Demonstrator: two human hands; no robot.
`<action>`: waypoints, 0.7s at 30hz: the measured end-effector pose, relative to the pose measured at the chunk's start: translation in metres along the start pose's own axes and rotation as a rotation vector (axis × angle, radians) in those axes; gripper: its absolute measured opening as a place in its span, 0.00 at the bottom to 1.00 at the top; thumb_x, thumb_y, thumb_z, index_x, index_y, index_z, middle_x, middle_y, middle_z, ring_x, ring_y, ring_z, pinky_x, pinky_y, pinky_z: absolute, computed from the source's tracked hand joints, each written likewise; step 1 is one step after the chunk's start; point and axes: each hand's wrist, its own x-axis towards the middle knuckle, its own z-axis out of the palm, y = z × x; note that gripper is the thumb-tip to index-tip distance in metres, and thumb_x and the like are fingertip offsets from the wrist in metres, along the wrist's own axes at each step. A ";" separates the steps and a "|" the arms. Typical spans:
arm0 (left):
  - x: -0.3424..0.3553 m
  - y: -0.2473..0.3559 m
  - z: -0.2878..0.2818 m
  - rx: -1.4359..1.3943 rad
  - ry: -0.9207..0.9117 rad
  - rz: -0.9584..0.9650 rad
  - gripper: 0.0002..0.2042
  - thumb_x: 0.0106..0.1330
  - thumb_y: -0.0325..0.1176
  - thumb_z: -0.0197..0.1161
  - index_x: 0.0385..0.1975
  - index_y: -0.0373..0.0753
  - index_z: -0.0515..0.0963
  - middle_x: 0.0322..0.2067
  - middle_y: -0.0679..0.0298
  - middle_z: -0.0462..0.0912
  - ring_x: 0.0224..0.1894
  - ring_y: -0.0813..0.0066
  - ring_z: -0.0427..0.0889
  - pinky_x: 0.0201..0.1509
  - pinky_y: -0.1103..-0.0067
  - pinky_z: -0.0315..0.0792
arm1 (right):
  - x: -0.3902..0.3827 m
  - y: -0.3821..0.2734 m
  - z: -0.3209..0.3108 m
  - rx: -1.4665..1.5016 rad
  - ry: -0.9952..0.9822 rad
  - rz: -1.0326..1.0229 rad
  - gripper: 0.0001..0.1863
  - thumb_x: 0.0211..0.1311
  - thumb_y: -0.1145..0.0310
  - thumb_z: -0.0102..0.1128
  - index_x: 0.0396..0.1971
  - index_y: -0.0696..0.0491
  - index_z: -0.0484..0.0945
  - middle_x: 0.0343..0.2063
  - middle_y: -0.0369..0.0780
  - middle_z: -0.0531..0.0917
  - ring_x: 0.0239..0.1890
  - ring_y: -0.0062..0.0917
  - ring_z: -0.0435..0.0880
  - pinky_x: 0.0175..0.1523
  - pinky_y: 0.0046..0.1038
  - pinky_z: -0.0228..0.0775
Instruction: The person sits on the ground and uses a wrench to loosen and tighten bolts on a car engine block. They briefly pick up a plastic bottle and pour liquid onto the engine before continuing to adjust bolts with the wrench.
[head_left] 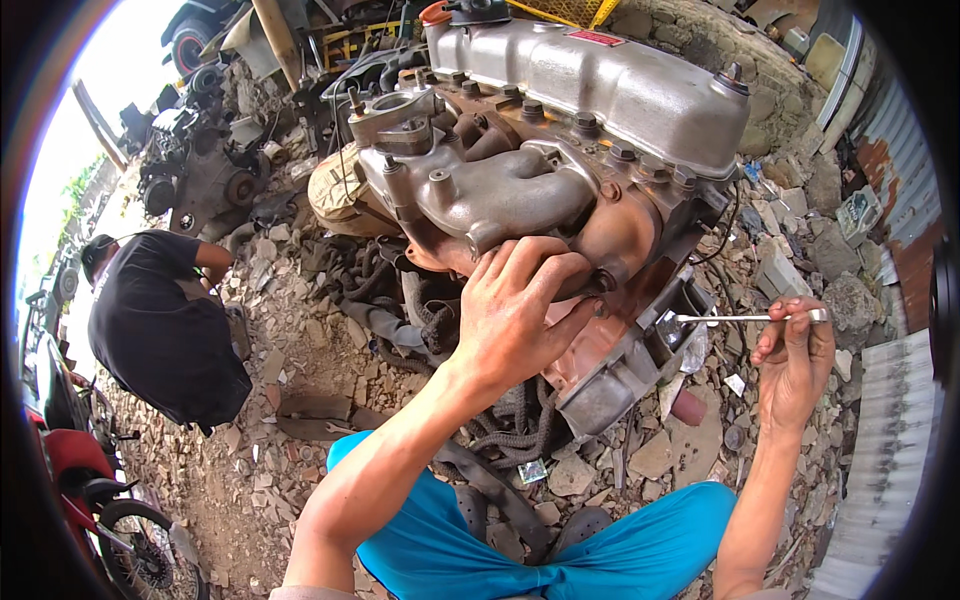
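Note:
In front of me stands a car engine with a grey cast intake manifold [530, 195] on its near side and a silver valve cover [610, 85] on top. My left hand [520, 310] reaches under the manifold, fingers bent and thumb stretched toward a dark bolt [603, 281]. Whatever those fingers grip is hidden. Out to the right, my right hand [795, 355] pinches a slim combination wrench [740, 318] near one end. The wrench's other end points left, in front of the engine's lower grey housing [620, 375].
Broken stone and rubble [300, 370] cover the ground. Dark hoses [520, 430] lie below the engine. A person in a black shirt [170, 320] crouches at left, near a red motorcycle [85, 450]. Old engine parts [205, 185] are piled behind. Corrugated metal sheets [880, 450] stand at right.

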 end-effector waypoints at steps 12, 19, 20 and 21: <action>-0.001 -0.012 0.007 -0.129 0.051 0.045 0.16 0.46 0.32 0.74 0.34 0.43 0.76 0.39 0.66 0.76 0.39 0.63 0.78 0.41 0.70 0.73 | -0.005 0.001 0.054 0.064 0.303 -0.097 0.14 0.72 0.56 0.48 0.41 0.53 0.71 0.36 0.48 0.85 0.11 0.21 0.75 0.14 0.16 0.64; -0.002 -0.016 0.012 -0.205 0.069 0.040 0.15 0.46 0.30 0.74 0.32 0.40 0.75 0.39 0.65 0.76 0.38 0.64 0.78 0.39 0.71 0.75 | -0.002 -0.003 0.074 0.020 0.225 -0.151 0.13 0.73 0.57 0.46 0.41 0.53 0.71 0.37 0.50 0.85 0.12 0.21 0.77 0.15 0.17 0.65; -0.003 -0.017 0.011 -0.209 0.065 0.034 0.15 0.46 0.30 0.73 0.32 0.40 0.75 0.39 0.65 0.76 0.38 0.64 0.78 0.39 0.71 0.75 | -0.002 -0.002 0.079 0.013 0.223 -0.158 0.13 0.73 0.58 0.46 0.41 0.53 0.71 0.36 0.50 0.85 0.12 0.22 0.77 0.15 0.17 0.65; -0.002 -0.017 0.009 -0.215 0.061 0.030 0.15 0.46 0.30 0.73 0.32 0.40 0.75 0.38 0.65 0.76 0.38 0.64 0.78 0.39 0.71 0.75 | -0.002 -0.002 0.085 0.006 0.224 -0.165 0.13 0.73 0.58 0.46 0.41 0.53 0.71 0.36 0.50 0.84 0.12 0.22 0.77 0.15 0.17 0.66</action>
